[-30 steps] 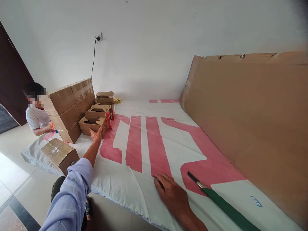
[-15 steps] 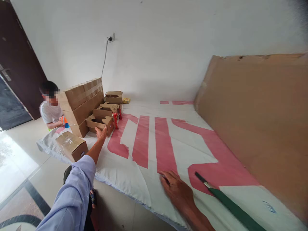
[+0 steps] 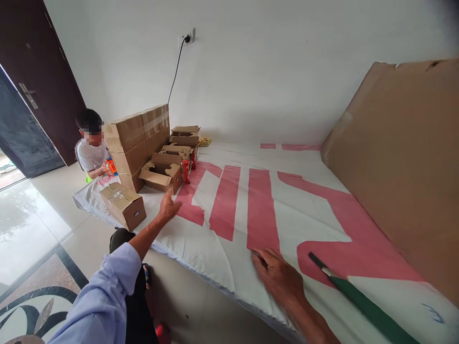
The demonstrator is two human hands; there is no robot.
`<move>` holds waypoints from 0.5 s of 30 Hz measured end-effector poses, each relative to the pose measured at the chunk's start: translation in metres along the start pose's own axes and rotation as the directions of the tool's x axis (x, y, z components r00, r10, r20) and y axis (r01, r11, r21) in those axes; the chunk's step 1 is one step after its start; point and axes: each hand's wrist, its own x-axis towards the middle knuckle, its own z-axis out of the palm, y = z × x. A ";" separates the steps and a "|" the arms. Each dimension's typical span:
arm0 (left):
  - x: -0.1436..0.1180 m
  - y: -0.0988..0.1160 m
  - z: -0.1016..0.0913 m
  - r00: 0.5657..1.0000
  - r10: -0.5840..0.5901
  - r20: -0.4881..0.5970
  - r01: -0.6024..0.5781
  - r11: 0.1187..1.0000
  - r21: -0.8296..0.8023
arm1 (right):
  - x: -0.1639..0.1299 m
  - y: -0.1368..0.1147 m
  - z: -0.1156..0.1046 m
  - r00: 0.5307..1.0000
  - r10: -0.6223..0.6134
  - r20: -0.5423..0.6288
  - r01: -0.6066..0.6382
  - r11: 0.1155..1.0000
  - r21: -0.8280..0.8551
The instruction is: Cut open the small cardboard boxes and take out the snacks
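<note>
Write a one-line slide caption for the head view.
Left hand hovers open near an open cardboard box; right hand rests flat on a red-and-white printed sheet beside a green-handled knife.

The green tool (image 3: 362, 306) ran off the bottom edge, its handle end cut away. My right hand (image 3: 278, 277) covered something dark on the banner (image 3: 315, 210), too hidden to name. The cardboard sheet (image 3: 401, 157) left the frame rightward.
</note>
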 end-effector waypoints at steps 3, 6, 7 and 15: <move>-0.055 -0.006 0.012 0.980 0.088 0.180 -0.093 0.995 0.022 | -0.001 -0.002 0.000 0.999 -0.024 -0.022 0.025 1.000 0.020; -0.108 -0.009 0.013 0.874 0.374 0.309 -0.418 0.904 0.088 | -0.001 -0.013 -0.009 0.994 -0.081 -0.075 0.083 0.996 0.020; -0.122 -0.010 0.009 0.860 0.415 0.297 -0.459 0.883 0.095 | 0.001 -0.017 -0.016 0.991 -0.104 -0.089 0.106 0.994 0.017; -0.151 -0.030 -0.037 0.886 0.430 0.176 -0.456 0.876 0.155 | 0.000 0.031 -0.097 0.947 0.126 -0.294 -0.211 0.937 -0.278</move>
